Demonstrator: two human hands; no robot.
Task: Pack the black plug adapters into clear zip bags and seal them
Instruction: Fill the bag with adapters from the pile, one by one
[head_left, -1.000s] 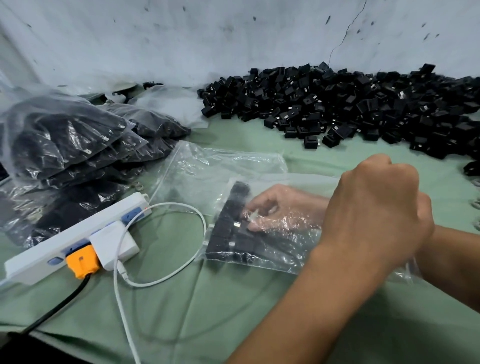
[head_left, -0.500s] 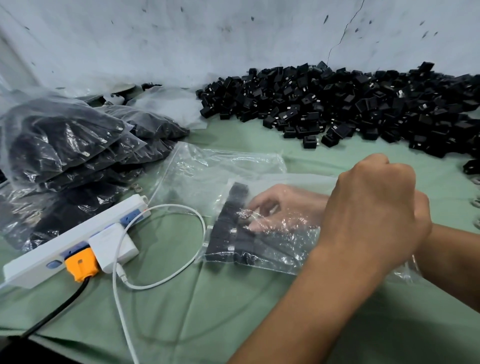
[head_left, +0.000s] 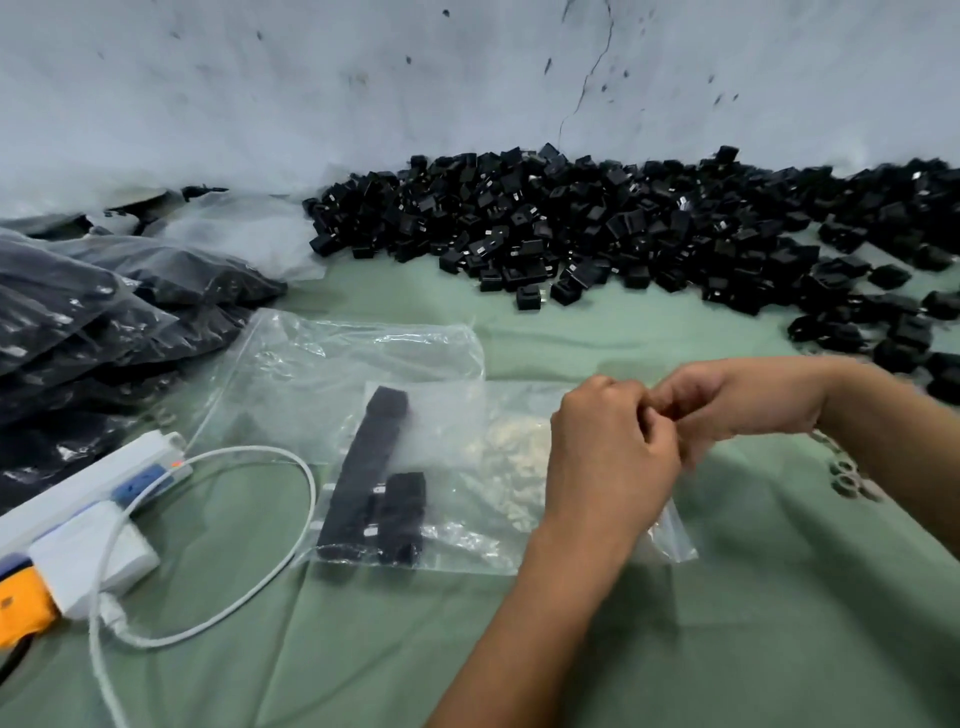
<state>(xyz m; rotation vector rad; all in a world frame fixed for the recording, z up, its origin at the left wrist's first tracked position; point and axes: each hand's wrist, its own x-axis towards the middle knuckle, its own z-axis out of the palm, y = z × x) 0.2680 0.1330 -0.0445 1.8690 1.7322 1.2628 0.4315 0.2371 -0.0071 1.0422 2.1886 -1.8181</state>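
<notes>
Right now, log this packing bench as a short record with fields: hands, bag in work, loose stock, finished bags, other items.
hands: left hand and right hand meet at the open end of the bag, fingers curled on its edge
bag in work: clear zip bag flat on the green cloth, black adapters lined up at its far-left end
loose stock: adapter pile along the wall
finished bags: filled bags stacked at left
other items: empty bag; white power strip; white cable

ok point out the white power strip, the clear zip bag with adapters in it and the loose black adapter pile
white power strip (head_left: 98, 480): head view, its top face
clear zip bag (head_left: 467, 441): head view, its bare middle film
loose black adapter pile (head_left: 597, 218): head view, the heap's middle
</notes>
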